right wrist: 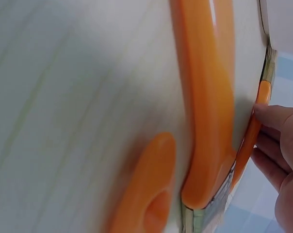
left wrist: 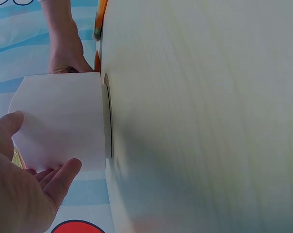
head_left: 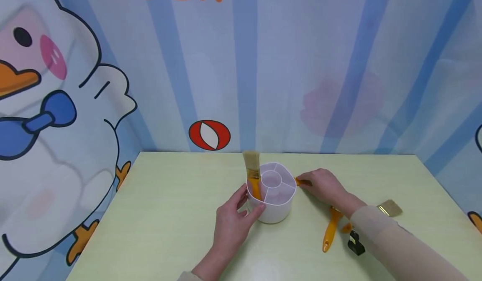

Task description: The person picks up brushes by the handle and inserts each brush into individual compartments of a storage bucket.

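Observation:
My left hand (head_left: 233, 224) grips the left and front sides of a white round organizer (head_left: 276, 213) with several compartments. In the left wrist view, its thumb and fingertips lie on the organizer's smooth wall (left wrist: 64, 111). A paintbrush (head_left: 254, 184) with an orange handle stands in the left compartment, bristles up. Just right of the organizer, my right hand (head_left: 324, 184) pinches the orange handle of another paintbrush (right wrist: 263, 92). That brush lies low at the table; most of it is hidden in the head view.
More paintbrushes lie on the table near the right forearm, one showing its orange handle (head_left: 330, 232) and one its pale bristles (head_left: 390, 208). A small black object (head_left: 355, 243) is by the right sleeve; its kind is unclear. Behind the table (head_left: 169, 214) hangs a printed cloth (head_left: 278, 63).

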A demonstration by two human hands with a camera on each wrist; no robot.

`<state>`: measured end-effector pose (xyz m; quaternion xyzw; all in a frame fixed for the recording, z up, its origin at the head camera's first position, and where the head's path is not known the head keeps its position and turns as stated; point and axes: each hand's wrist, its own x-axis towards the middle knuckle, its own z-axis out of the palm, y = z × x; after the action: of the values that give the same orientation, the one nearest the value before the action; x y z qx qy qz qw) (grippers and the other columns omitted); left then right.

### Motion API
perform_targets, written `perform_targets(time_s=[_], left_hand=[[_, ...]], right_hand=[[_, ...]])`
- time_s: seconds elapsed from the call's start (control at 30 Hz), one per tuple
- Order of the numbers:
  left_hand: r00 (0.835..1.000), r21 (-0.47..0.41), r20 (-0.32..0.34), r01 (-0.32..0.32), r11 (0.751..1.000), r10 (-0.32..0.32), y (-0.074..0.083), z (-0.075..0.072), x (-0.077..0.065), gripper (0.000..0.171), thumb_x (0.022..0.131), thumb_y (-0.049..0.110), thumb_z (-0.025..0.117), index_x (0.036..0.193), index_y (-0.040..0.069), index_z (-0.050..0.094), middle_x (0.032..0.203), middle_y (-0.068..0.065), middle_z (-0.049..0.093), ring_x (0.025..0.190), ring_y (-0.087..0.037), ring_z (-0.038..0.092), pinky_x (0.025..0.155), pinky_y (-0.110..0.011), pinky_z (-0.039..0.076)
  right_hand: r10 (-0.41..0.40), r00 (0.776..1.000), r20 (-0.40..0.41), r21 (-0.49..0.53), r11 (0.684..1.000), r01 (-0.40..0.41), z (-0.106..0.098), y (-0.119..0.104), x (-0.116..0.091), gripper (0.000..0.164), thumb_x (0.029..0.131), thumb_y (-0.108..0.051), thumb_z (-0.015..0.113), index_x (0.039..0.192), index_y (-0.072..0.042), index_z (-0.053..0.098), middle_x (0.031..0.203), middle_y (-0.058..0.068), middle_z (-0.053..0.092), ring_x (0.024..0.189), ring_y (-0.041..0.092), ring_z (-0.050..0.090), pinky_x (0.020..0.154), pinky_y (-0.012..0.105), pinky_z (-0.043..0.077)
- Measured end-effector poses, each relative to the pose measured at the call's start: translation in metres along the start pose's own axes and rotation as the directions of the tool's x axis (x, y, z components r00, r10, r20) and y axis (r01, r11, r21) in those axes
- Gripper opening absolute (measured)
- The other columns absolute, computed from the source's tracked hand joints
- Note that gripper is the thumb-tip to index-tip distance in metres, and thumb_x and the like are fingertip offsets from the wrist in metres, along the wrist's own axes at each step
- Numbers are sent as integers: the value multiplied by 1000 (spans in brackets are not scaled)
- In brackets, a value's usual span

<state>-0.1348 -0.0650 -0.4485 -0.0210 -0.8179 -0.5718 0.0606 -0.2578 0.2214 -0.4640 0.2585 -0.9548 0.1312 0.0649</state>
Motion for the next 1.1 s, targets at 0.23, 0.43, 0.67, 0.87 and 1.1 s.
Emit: perform_targets(time_s=[0.23, 0.43, 0.67, 0.87, 1.1], left_hand=[[1000, -14, 1, 5, 1000, -5, -2, 2, 0, 73, 93, 38, 86, 156, 16, 57, 153, -4, 62, 135, -27, 65, 97, -48, 63], [1000, -12, 4, 10, 1000, -10, -1, 3, 0, 74, 93, 40, 85, 156, 16, 56, 154, -4, 61, 136, -28, 64, 98, -49, 62], [1000, -10, -2, 11, 1000, -11, 0, 2, 0, 73, 93, 37, 86, 156, 16, 56, 154, -4, 62, 136, -28, 64, 98, -48, 62], [1000, -6, -8, 9, 1000, -9, 1, 1, 0, 73, 93, 37, 86, 156, 15, 56, 154, -4, 61, 136, -28, 64, 98, -49, 62], [1000, -2, -16, 13, 1000, -14, 1, 1, 0, 73, 93, 38, 86, 156, 15, 57, 153, -5, 62, 135, -28, 64, 98, -48, 62]], right_hand=[[-4, 1000, -21, 9, 1000, 4, -5, 2, 0, 19, 94, -6, 81, 113, -4, 83, 106, 10, 82, 99, 32, 77, 92, 50, 64], [127, 990, -57, 213, 971, -112, -24, 5, -2, 23, 98, -6, 76, 120, -3, 80, 114, 14, 80, 103, 35, 75, 92, 51, 64], [315, 947, -54, 514, 822, -244, -52, -5, 0, 34, 105, -24, 72, 134, -5, 75, 122, 16, 78, 112, 35, 74, 92, 47, 64], [365, 931, 5, 700, 663, -263, -74, -29, 7, 49, 104, -39, 72, 142, -8, 70, 129, 13, 76, 122, 32, 70, 107, 47, 58], [318, 948, 7, 844, 506, -176, -87, -55, 17, 53, 103, -35, 73, 143, -1, 66, 132, 17, 74, 120, 20, 72, 111, 42, 55]])
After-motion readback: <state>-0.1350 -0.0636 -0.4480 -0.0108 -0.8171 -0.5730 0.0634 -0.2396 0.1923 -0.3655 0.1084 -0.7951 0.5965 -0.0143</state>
